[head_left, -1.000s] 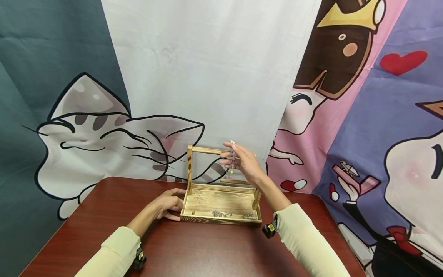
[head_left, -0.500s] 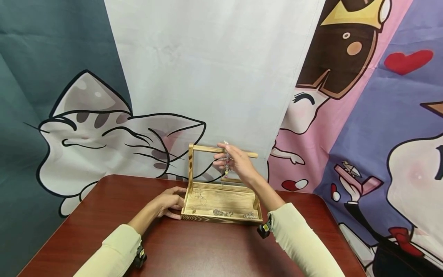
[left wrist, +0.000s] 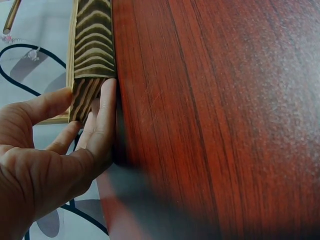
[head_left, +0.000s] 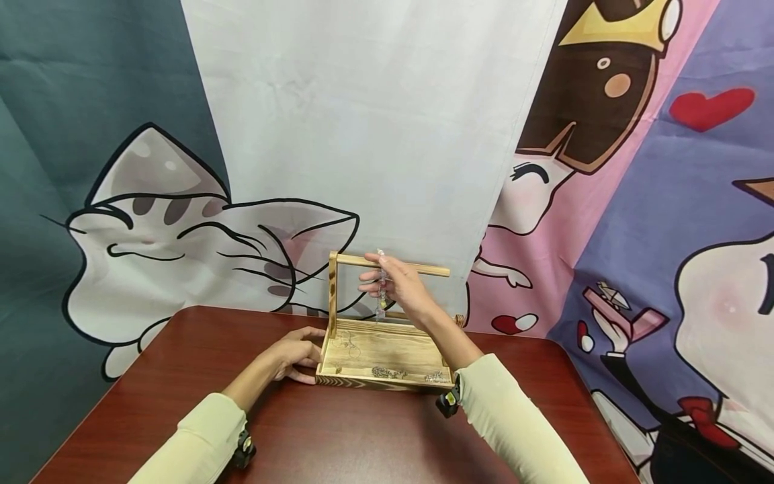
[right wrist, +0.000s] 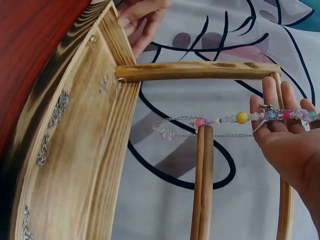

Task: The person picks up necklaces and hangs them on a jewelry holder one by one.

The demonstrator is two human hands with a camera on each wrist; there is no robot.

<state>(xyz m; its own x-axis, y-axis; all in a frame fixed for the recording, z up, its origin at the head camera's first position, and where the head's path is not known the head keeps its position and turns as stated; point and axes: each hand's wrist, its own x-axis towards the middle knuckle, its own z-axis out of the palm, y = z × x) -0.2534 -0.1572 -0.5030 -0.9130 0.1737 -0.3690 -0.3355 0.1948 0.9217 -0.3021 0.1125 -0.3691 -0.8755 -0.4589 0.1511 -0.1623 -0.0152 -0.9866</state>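
In the hands (head_left: 404,286), beaded strand (right wrist: 271,115), wooden rack (head_left: 387,348).

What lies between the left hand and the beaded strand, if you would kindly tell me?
The left upright wooden post lies between the left hand and the beaded strand, as both the head and right wrist views show.
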